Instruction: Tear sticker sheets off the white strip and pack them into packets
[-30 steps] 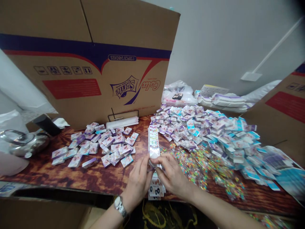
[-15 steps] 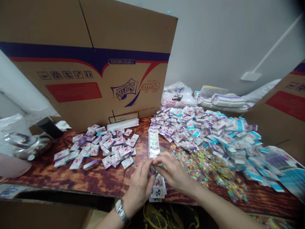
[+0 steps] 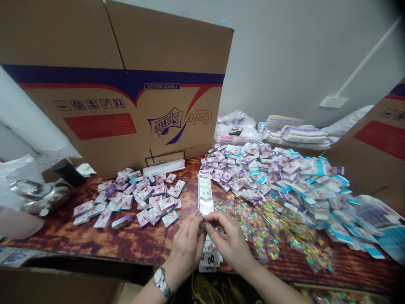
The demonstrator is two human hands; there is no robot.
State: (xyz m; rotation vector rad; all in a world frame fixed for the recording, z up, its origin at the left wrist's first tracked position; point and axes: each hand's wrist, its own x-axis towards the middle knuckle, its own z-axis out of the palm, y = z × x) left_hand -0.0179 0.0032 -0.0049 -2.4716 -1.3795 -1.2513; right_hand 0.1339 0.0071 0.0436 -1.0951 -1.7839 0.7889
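My left hand (image 3: 186, 245), with a watch on the wrist, is closed around a small purple-and-white box (image 3: 203, 225), mostly hidden by the fingers. Pinched fingers of my right hand (image 3: 231, 244) meet at its top end. Just beyond both hands lies a stack of sticker strips (image 3: 205, 191) with small coloured pictures. Printed paper pieces (image 3: 209, 258) show below my hands at the table edge. To the right are clear packets of colourful candy (image 3: 264, 223). Filled-out small boxes (image 3: 155, 203) lie in a loose group on the left.
A large pile of small cartons (image 3: 268, 169) covers the right rear. A big cardboard box (image 3: 107, 122) stands behind, another carton (image 3: 376, 147) at right. A metal kettle (image 3: 47, 198) is at the far left. Plastic bags (image 3: 237, 122) lie against the wall.
My right hand has turned and drawn in closer to my left, its fingers now pinching at the small box's top. Both hands sit slightly lower in view.
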